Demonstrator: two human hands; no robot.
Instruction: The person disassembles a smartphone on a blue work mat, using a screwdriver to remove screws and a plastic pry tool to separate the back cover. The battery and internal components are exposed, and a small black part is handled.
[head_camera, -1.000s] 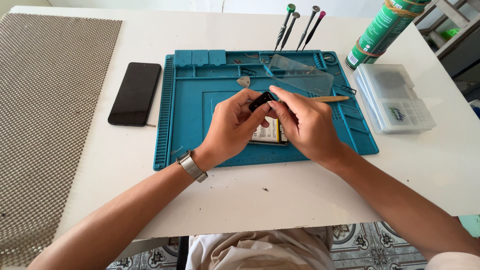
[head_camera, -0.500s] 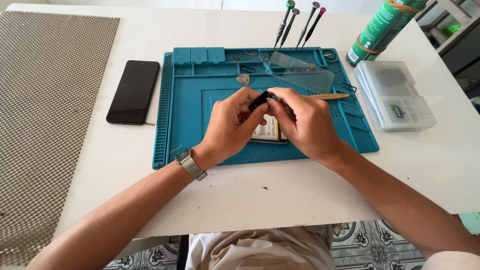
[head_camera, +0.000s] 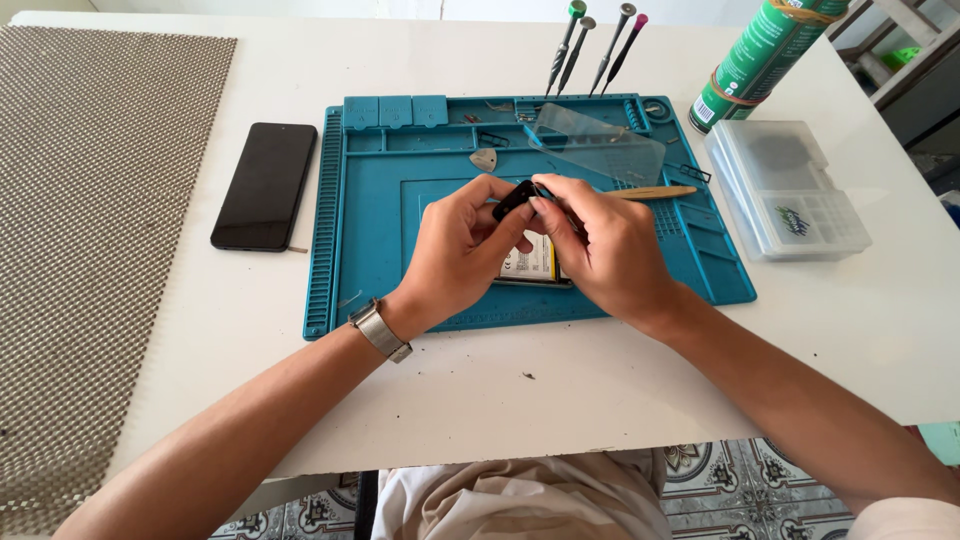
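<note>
Over the blue repair mat (head_camera: 380, 230), my left hand (head_camera: 460, 250) and my right hand (head_camera: 600, 245) meet above an opened phone (head_camera: 535, 262), of which only a pale battery patch shows between them. Both pinch a small black part (head_camera: 515, 198) at their fingertips. A thin tool runs under my right fingers; I cannot tell how it is held. A metal watch sits on my left wrist.
A black phone (head_camera: 265, 185) lies left of the mat beside a woven grey mat (head_camera: 90, 220). Several screwdrivers (head_camera: 595, 45) stand at the back. A clear panel (head_camera: 600, 145), a wooden-handled tool (head_camera: 655, 192), a grey pick (head_camera: 484, 158), a green can (head_camera: 760, 60) and a clear parts box (head_camera: 790, 190) lie right.
None; the hands stay in the same place over the opened phone with the small black part between the fingertips.
</note>
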